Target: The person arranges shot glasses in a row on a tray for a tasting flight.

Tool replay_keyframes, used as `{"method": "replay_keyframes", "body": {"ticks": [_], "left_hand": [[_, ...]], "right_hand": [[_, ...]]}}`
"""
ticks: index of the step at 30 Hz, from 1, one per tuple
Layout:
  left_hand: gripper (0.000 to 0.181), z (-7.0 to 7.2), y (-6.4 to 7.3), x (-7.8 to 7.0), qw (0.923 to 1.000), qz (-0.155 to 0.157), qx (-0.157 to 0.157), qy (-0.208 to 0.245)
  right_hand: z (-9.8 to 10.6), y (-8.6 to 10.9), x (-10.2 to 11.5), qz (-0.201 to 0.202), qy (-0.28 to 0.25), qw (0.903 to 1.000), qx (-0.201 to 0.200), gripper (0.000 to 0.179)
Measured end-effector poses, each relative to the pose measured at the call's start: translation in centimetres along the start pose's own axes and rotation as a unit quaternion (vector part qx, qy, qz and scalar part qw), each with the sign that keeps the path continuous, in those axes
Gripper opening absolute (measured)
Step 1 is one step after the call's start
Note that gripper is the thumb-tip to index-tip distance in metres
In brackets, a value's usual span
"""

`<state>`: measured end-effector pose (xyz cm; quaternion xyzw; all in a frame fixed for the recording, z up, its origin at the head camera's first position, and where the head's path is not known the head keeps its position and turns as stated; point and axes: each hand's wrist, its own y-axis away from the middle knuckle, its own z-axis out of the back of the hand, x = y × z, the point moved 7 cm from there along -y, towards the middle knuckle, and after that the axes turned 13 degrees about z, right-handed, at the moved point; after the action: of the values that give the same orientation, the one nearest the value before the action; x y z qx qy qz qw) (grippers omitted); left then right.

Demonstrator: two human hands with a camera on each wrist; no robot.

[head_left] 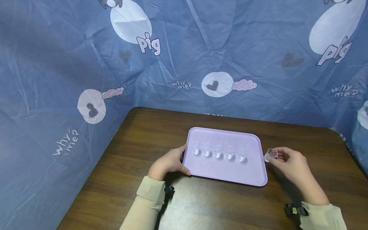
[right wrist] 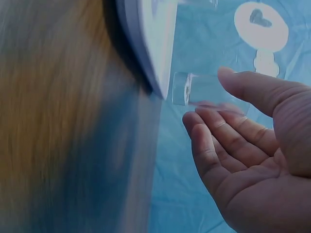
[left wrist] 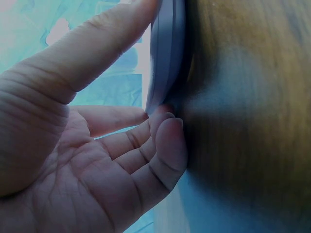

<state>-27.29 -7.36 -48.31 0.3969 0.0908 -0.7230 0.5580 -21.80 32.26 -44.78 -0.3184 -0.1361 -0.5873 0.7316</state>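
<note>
Across the lilac tray (head_left: 224,172) stands a row of several small clear shot glasses (head_left: 218,151). At the tray's front left corner, my left hand (head_left: 169,162) grips the edge, thumb at the front rim and fingers at the left side. The left wrist view shows its curled fingertips (left wrist: 170,143) at the tray's rim (left wrist: 167,53), close to the tabletop. Beside the tray's right edge, my right hand (head_left: 291,164) pinches another clear shot glass (right wrist: 204,90) between thumb and fingers. That glass is upright, with its base near the tray's rim.
Under everything is a dark brown wooden table (head_left: 218,207). Blue printed fabric (head_left: 178,64) hangs behind it and along its left side. A pale object (head_left: 363,115) shows at the far right edge of the head view.
</note>
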Motion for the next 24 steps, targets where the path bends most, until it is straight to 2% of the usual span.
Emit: {"method": "replay_keyframes", "body": {"ticks": [9,24], "left_hand": [[0.119,0.1,-0.1,0.1,1.0,0.0,-0.005,-0.005],[0.12,0.0,0.0,0.2,1.0,0.008,-0.001,-0.005]], "right_hand": [[-2.5,-0.6,1.5,0.003,-0.028,0.999,0.034,0.039],[-4.0,-1.2,2.1,0.011,-0.038,0.9981,0.046,0.033]]}}
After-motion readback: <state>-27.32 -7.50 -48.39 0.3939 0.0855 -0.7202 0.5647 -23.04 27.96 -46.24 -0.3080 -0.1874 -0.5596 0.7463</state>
